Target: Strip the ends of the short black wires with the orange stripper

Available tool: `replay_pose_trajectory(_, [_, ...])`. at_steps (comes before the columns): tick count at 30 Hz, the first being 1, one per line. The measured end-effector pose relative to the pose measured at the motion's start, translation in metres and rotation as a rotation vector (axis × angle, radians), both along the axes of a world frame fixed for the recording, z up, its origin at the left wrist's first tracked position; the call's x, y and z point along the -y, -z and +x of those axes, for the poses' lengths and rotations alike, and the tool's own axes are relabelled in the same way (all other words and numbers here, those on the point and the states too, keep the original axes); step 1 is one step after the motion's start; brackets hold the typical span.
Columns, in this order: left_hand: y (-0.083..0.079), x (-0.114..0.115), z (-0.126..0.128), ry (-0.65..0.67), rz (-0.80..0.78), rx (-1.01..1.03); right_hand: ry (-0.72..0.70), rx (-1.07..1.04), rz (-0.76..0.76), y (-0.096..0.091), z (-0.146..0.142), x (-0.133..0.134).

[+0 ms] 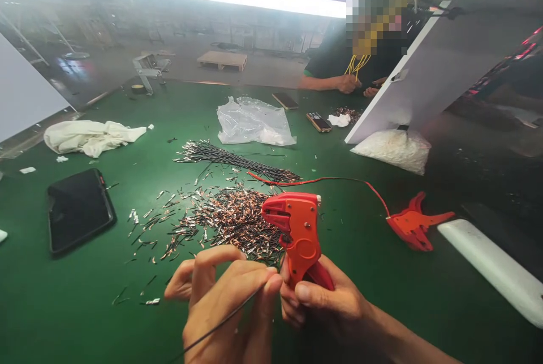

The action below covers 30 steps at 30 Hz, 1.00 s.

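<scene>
Wire (224,317), thin and black, is pinched between thumb and forefinger of the person's left hand (223,290), other fingers loosely bent. From where I stand, the right hand (333,299) wraps its fingers around an orange-red plastic wire stripper (306,234), upright near black-and-copper clippings (241,217) on the green tabletop (102,324).

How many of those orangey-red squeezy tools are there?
2. One orange-red tool is in the right hand's grip; the second tool lies further right on the green table. Others might be hidden behind the white board.
</scene>
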State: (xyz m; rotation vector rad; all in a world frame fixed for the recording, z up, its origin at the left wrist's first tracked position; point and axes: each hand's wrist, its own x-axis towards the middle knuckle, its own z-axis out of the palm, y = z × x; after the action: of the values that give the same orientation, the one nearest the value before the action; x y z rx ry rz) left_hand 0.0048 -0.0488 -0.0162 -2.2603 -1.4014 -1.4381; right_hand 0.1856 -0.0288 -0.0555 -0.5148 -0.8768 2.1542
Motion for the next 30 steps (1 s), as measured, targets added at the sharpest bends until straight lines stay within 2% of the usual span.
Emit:
replay_pose_trajectory(9, [0.000, -0.002, 0.003, 0.010, -0.031, -0.036, 0.004, 0.084, 0.079, 0.006, 0.001, -0.001])
replay_pose_trajectory(20, [-0.002, -0.003, 0.002, -0.006, -0.042, -0.020, -0.020, 0.113, -0.074, 0.010, -0.002, 0.016])
replay_pose_trajectory(23, [-0.002, -0.003, -0.001, -0.034, -0.033, -0.072, -0.027, 0.161, -0.059, 0.004, -0.001, 0.015])
replay_pose_trajectory(25, [-0.002, -0.004, 0.000, -0.050, -0.039, -0.087, -0.011, 0.196, -0.118, 0.002, 0.000, 0.013])
replay_pose_trajectory(27, [-0.001, -0.004, 0.001, -0.049, -0.073, -0.089, -0.004, 0.230, -0.165, 0.003, 0.002, 0.011])
replay_pose_trajectory(30, [0.000, -0.004, 0.004, -0.029, -0.097, -0.088, -0.046, 0.274, -0.136, 0.009, 0.004, 0.010])
